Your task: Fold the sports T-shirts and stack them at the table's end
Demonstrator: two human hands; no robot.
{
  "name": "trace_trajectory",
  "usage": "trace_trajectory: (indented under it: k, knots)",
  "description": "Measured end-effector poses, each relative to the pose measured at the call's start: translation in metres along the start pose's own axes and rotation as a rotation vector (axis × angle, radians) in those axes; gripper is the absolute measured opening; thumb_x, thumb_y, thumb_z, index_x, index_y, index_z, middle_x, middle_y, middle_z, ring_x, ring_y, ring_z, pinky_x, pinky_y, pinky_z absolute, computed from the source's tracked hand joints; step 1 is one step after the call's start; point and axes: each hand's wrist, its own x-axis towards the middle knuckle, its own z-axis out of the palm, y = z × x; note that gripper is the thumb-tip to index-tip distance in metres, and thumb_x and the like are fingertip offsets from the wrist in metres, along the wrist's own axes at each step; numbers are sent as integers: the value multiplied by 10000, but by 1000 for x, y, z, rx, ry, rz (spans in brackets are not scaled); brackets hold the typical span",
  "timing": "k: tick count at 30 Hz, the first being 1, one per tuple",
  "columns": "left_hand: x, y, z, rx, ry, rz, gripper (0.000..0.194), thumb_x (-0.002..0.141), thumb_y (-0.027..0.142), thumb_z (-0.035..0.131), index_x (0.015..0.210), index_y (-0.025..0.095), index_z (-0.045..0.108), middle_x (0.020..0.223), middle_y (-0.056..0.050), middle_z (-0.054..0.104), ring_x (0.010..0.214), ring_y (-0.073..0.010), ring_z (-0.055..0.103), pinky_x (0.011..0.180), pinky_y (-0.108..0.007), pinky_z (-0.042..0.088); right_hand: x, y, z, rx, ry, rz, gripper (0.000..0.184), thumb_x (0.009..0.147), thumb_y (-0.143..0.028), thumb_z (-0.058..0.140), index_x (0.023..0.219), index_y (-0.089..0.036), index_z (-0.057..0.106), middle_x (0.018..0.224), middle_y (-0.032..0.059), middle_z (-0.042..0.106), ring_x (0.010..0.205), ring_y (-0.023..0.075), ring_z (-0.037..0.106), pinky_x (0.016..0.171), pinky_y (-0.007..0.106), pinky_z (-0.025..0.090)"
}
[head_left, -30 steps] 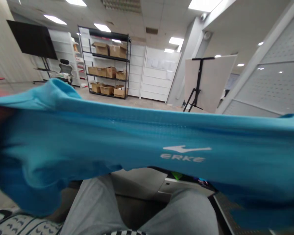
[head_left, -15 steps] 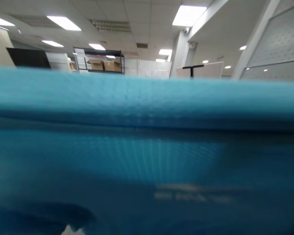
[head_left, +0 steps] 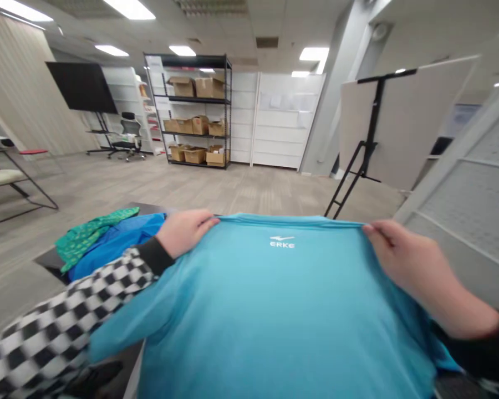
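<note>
A light blue T-shirt (head_left: 274, 310) hangs stretched out in front of me, its collar edge uppermost. White "ERKE" lettering and a small logo show just under the neckline. My left hand (head_left: 186, 230) pinches the shirt at one shoulder, fingers closed on the cloth. At the other shoulder my right hand (head_left: 411, 263) grips the fabric the same way. The top edge is pulled taut between the two hands. One sleeve droops below my left forearm. The lower part of the shirt runs out of the picture.
Left of the shirt, a green patterned cloth (head_left: 91, 235) and a bright blue garment (head_left: 120, 244) lie heaped on a dark surface. Farther off stand a black shelf with cardboard boxes (head_left: 199, 126), an office chair (head_left: 128, 133), a screen on a stand (head_left: 82, 87) and a board on a black easel (head_left: 395, 127).
Blue cloth filled most of the view close to the camera. Now the shirt is lower and farther away, spread between both hands, and the view has tipped downward.
</note>
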Motion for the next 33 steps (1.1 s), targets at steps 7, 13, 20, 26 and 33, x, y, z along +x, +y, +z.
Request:
trace_trajectory:
  k: [7, 13, 20, 26, 33]
  knots:
    - [29, -50, 102, 131, -234, -85, 438, 1186, 531, 432, 1135, 258, 769, 1211, -94, 828, 1103, -262, 781, 874, -329, 543, 9, -1, 222, -148, -541, 5, 424, 1184, -415, 343, 1210, -220, 720, 1030, 167, 857, 930, 335, 833, 751, 378, 530]
    - [91, -74, 152, 104, -181, 58, 454, 1153, 580, 531, 1135, 237, 828, 1178, -108, 815, 1158, -279, 734, 975, -365, 521, 27, 45, 307, -63, -548, 28, 506, 1106, -581, 431, 1170, -240, 800, 1097, 163, 864, 991, 362, 818, 815, 431, 586]
    - [147, -100, 168, 33, -179, 108, 399, 1120, 564, 631, 1081, 220, 827, 1135, -95, 808, 1104, -265, 709, 973, -363, 502, 85, 60, 344, 204, -503, -29, 424, 984, -600, 604, 1015, -246, 835, 1035, 148, 844, 975, 369, 766, 871, 474, 585]
    - [163, -102, 171, 43, -173, 107, 384, 1121, 564, 627, 1085, 230, 812, 1142, -98, 796, 1126, -284, 696, 962, -383, 484, 104, 65, 357, 216, -546, 22, 373, 957, -586, 675, 943, -249, 835, 1000, 148, 824, 924, 355, 755, 821, 460, 558]
    - [178, -106, 177, 58, -157, 83, 424, 1094, 609, 648, 986, 218, 773, 1118, -103, 777, 1132, -295, 676, 970, -402, 456, 114, 66, 365, 220, -557, 1, 450, 1003, -560, 675, 1130, -162, 842, 1078, 163, 795, 972, 305, 715, 874, 414, 528]
